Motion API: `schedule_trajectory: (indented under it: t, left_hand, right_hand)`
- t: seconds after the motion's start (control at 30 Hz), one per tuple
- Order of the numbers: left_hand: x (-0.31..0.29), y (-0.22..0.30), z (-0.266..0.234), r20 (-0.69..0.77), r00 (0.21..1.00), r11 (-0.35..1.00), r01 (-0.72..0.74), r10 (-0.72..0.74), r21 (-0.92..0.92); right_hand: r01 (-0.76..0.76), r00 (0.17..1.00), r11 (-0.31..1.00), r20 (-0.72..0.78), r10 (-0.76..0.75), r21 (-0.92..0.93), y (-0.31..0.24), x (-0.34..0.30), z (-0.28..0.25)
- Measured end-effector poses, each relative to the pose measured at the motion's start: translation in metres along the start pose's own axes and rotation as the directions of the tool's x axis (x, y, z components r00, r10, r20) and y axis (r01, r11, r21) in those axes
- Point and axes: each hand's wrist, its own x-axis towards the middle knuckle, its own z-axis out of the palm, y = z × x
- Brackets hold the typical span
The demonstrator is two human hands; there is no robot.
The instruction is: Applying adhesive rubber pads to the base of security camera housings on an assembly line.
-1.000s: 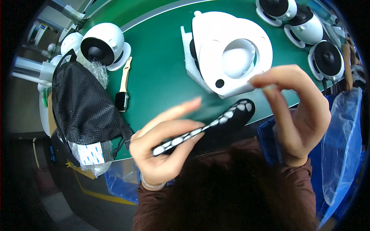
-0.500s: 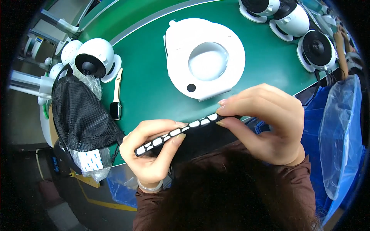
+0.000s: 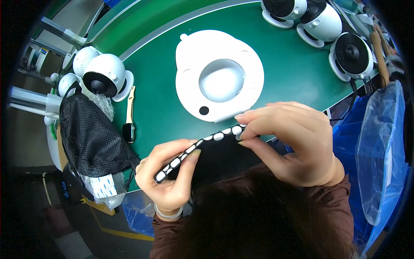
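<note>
Both of my hands hold a thin black strip with white oval patches (image 3: 218, 136) above the table's near edge. Its left end sits between the thumb and fingers of my left hand (image 3: 161, 175). My right hand (image 3: 295, 140) pinches the right end between thumb and fingertips and covers that tip. The strip slants up to the right and bows slightly. Whether the dark area below it belongs to the strip, I cannot tell. Beyond it, a rounded white plastic housing (image 3: 187, 67) with a shallow round recess and a black dot lies on the green tabletop (image 3: 155, 86).
On the left are a white ball-shaped camera (image 3: 114, 69), a watch with a pale strap (image 3: 128, 132) and a black mesh bag (image 3: 92, 134). Several more white cameras (image 3: 323, 26) stand at the far right. A blue bin with a clear liner (image 3: 375, 159) is beside the table.
The strip now bows more, and its left end sits slightly lower. My right hand has shifted a little left. The housing appears lower and further left as the view shifts.
</note>
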Motion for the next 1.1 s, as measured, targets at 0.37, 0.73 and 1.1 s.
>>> schedule_trajectory:
  t: [0.37, 0.73, 1.1]
  left_hand:
    - [0.003, -0.009, 0.005, 0.068, 0.998, 0.99, 0.015, -0.005, -0.141]
    - [0.016, -0.01, 0.018, 0.154, 0.986, 0.997, -0.069, 0.063, 0.036]
    - [0.019, -0.015, 0.019, 0.157, 0.981, 0.993, -0.115, 0.112, 0.009]
  right_hand:
    - [-0.17, 0.947, 0.964, -0.238, 0.217, 0.203, 0.021, 0.002, -0.006]
    - [-0.285, 0.92, 0.918, -0.19, 0.343, 0.276, 0.02, 0.01, 0.004]
    - [-0.326, 0.913, 0.892, -0.141, 0.383, 0.313, 0.02, 0.013, 0.004]
